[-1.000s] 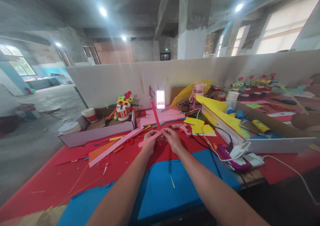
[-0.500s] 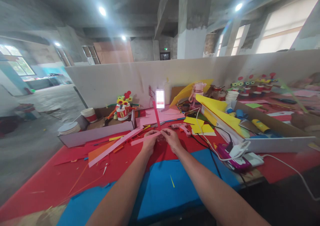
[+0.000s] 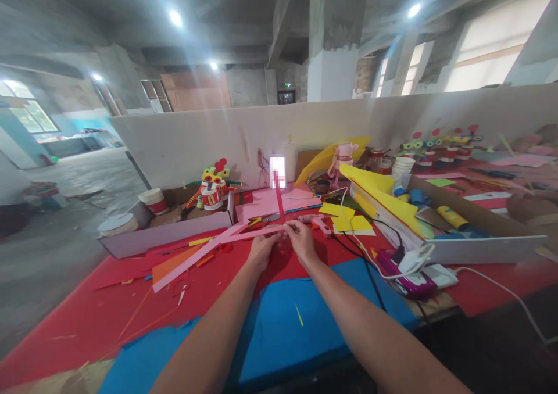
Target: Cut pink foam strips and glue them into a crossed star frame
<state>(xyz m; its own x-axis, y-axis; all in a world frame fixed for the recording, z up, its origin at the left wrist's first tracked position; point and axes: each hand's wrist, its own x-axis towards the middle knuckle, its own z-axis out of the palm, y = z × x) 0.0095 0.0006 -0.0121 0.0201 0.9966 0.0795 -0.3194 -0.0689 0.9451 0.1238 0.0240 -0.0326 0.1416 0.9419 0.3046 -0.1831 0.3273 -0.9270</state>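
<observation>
My left hand (image 3: 263,250) and my right hand (image 3: 301,242) meet over the table, fingertips close together and pinched. Between them they hold the ends of two paper strips. A red paper strip (image 3: 279,201) rises from the fingertips, pointing away from me. The pink paper strip (image 3: 255,233) runs out to the left, above a longer pink strip (image 3: 192,260) lying on the table. How the two ends join is hidden by my fingers. Just beyond my right hand lies a pink glue gun (image 3: 321,226), and scissors with yellow handles (image 3: 261,219) lie behind the strips.
At the left, a shallow box (image 3: 170,235) holds a paper-cup figure (image 3: 212,193) and cups. Another box (image 3: 492,251) with coloured rolls stands right. A purple power strip (image 3: 403,275) with white cables sits by my right forearm. Blue sheets (image 3: 300,330) cover the near edge.
The red strip's upper end has swung right. The pink strip in my hands has tilted flatter, its left end rising. Both hands stay near the same place.
</observation>
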